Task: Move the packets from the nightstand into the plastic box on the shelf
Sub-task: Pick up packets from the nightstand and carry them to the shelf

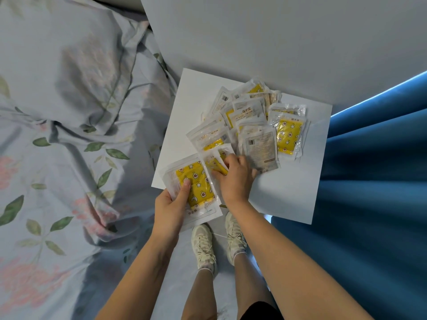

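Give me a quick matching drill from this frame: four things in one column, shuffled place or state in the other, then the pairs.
Things
1. left hand
2. right hand
3. nightstand
4. curtain

Places or states
A. white top, with a loose heap of packets on it
B. blue, hanging to the right of the nightstand
C. grips a yellow-patterned packet at the nightstand's near left corner
D. pinches another packet at the near edge of the heap

Pairs: 1-C, 2-D, 3-A, 4-B

Roughly a dozen packets (258, 125), one nightstand (288, 192), two shoes (203, 245).
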Action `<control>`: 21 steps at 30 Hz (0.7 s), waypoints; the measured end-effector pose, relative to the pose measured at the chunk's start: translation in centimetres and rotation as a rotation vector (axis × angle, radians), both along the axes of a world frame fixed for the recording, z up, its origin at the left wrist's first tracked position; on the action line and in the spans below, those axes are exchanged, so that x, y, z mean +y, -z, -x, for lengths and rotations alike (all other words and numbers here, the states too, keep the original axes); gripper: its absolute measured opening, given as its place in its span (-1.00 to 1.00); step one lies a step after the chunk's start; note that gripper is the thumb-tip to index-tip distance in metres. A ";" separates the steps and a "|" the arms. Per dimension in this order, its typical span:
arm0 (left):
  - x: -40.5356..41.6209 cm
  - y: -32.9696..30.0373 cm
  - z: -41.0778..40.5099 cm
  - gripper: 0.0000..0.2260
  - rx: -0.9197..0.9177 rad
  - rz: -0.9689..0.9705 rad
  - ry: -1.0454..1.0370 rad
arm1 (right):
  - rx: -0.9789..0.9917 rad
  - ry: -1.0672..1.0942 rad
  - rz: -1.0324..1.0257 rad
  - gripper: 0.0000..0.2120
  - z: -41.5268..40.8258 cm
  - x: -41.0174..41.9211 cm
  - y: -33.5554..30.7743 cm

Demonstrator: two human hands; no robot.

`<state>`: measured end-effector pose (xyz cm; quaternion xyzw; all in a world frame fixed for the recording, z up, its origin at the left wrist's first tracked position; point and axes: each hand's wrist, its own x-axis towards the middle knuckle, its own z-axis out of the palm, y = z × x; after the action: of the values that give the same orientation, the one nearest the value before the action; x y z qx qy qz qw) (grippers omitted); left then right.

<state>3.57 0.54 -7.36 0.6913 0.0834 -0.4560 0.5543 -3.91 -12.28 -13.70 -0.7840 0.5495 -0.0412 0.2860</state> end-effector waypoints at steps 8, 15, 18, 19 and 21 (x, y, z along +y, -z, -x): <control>0.5 0.0 -0.8 -0.77 -0.006 0.029 -0.021 | -0.393 0.064 -0.249 -0.68 2.4 -0.7 -1.8; 0.5 -1.9 -1.0 -0.78 0.013 0.106 -0.005 | -0.774 0.685 -0.740 -0.45 5.2 -2.1 -5.0; -0.2 -4.8 -1.3 -0.76 -0.019 0.148 0.017 | -0.934 0.771 -0.898 -0.52 6.1 -2.6 -8.6; -0.5 -6.2 -1.5 -0.75 -0.043 0.168 0.020 | -0.976 0.769 -0.929 -0.49 6.3 -2.7 -10.3; -1.1 -9.3 -1.6 -0.75 -0.085 0.218 0.034 | -1.059 0.762 -1.016 -0.45 6.5 -3.0 -13.7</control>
<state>5.21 -0.56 1.98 0.6471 -0.0021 -0.4419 0.6213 -10.40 -15.26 -0.02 -0.1960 0.5218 -0.2461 0.7929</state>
